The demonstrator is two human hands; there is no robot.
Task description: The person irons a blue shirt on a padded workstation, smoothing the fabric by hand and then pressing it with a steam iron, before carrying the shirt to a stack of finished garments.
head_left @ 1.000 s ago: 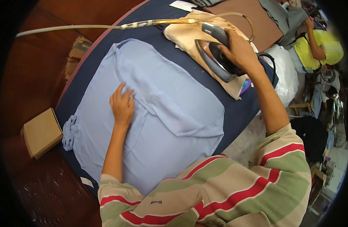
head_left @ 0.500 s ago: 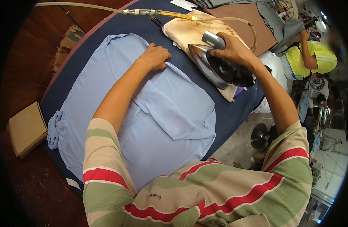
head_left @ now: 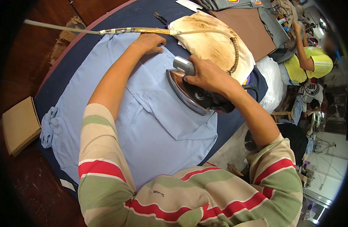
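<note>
A light blue shirt (head_left: pixel 147 151) is spread over the dark blue padded table (head_left: pixel 223 142), its sleeve folded across the body. My right hand (head_left: pixel 208 73) is closed round the grey handle of a steam iron (head_left: pixel 198 94). The iron's soleplate is at the shirt's right edge; whether it presses on the cloth I cannot tell. At the far edge of the shirt, my left hand (head_left: pixel 149 42) has its fingers closed on the fabric. A pale hose (head_left: pixel 151 31) runs past that hand and bends down behind the iron.
Beyond the iron lies a stained cream cloth (head_left: pixel 211 34), with thread snips (head_left: pixel 159 17) to its left. A brown board (head_left: pixel 245 24) and grey garments are at the far right. A cardboard box (head_left: pixel 21 125) stands at the left. A person in yellow (head_left: pixel 310 62) works at right.
The iron in my right hand has moved left and nearer, from the cream cloth to the shirt's right edge. The hose has swung with it. My left hand has shifted slightly farther away.
</note>
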